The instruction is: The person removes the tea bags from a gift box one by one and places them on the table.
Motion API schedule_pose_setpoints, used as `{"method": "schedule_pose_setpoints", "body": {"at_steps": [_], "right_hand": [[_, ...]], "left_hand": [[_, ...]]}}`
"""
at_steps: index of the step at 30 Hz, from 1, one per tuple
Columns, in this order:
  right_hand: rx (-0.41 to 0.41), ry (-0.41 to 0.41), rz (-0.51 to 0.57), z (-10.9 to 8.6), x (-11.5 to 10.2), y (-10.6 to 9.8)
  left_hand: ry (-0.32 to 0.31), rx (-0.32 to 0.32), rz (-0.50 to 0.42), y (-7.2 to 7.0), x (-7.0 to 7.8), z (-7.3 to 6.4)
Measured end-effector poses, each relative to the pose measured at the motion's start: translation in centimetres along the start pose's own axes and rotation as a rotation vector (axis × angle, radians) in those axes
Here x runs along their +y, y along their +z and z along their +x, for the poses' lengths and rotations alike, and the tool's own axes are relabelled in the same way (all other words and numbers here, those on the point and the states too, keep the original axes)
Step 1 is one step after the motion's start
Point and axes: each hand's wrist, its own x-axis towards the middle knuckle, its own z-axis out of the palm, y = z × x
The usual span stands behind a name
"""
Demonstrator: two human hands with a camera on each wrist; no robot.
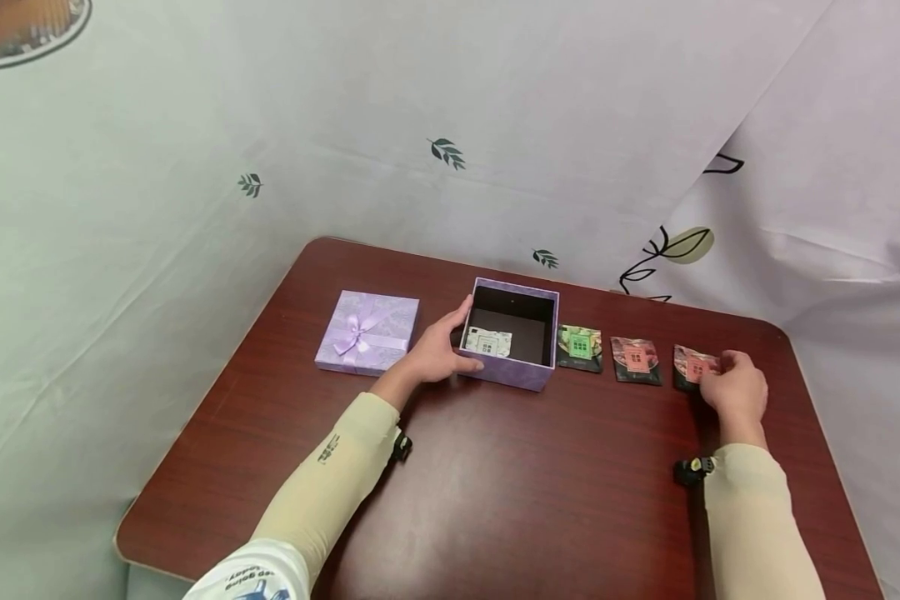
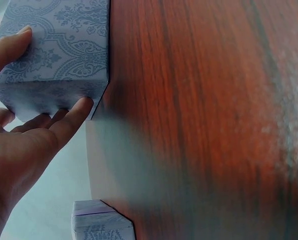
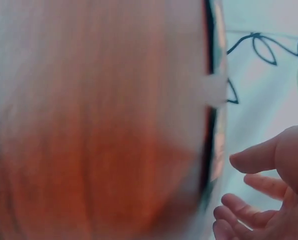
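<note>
A lilac gift box (image 1: 504, 372) stands without its lid, a pale floral packet (image 1: 489, 342) lying inside against its dark lining. My left hand (image 1: 437, 350) rests around the box's left front corner. In the left wrist view the thumb lies on one patterned face of the box (image 2: 59, 55) and the rather straight fingers touch the adjoining one. At the right, my right hand (image 1: 737, 390) is at the right edge of a dark packet with a red label (image 1: 692, 367), covering part of it. The right wrist view shows its thumb and fingers (image 3: 256, 156) apart, loosely bent.
A lilac lid (image 1: 386, 312) with a ribbon bow lies left of the box. Between the box and my right hand lie a green-labelled packet (image 1: 581, 347) and another red-labelled packet (image 1: 636, 361). The brown table (image 1: 532, 483) meets a white cloth backdrop (image 1: 345, 167).
</note>
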Motion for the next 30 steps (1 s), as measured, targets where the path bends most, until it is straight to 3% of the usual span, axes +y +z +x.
{"method": "schedule_pose_setpoints", "body": {"at_steps": [15, 30], "right_hand": [[0.052, -0.121, 0.092, -2.0, -4.9, -1.6], [0.080, -0.274, 0.160, -4.9, -10.5, -2.1]], "left_hand": [[-0.012, -0.004, -0.006, 0.2, -0.4, 0.0], [0.016, -0.001, -0.004, 0.0, -0.2, 0.0]]}}
